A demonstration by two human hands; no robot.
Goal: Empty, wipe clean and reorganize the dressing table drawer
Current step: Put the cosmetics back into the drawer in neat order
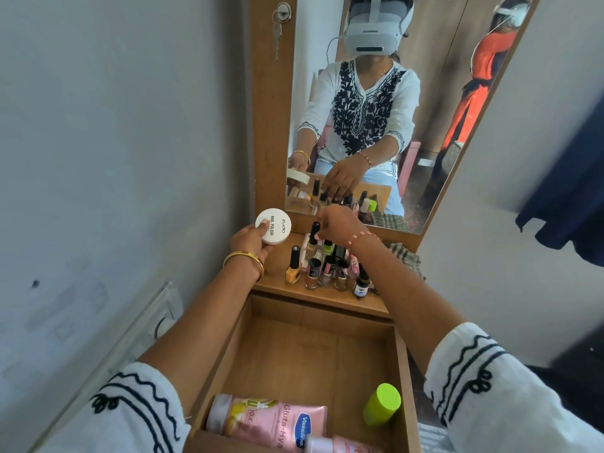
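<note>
Nearest the camera, the open drawer [400, 371] holds a pink lotion bottle [271, 420] lying on its side at the front and a lime-green capped container [381, 405] near the right wall. Beyond it, on the dressing table top [277, 273], stands a cluster of nail polish bottles [327, 273]. At the left edge of the top, the left hand [250, 241] grips a round white nail polish tin [274, 225], thumb across its lid. Reaching over the cluster, the right hand [336, 223] pinches the black cap of a tall bottle [314, 235]. A checked cloth [405, 256] lies at the right, below the mirror [392, 109].
</note>
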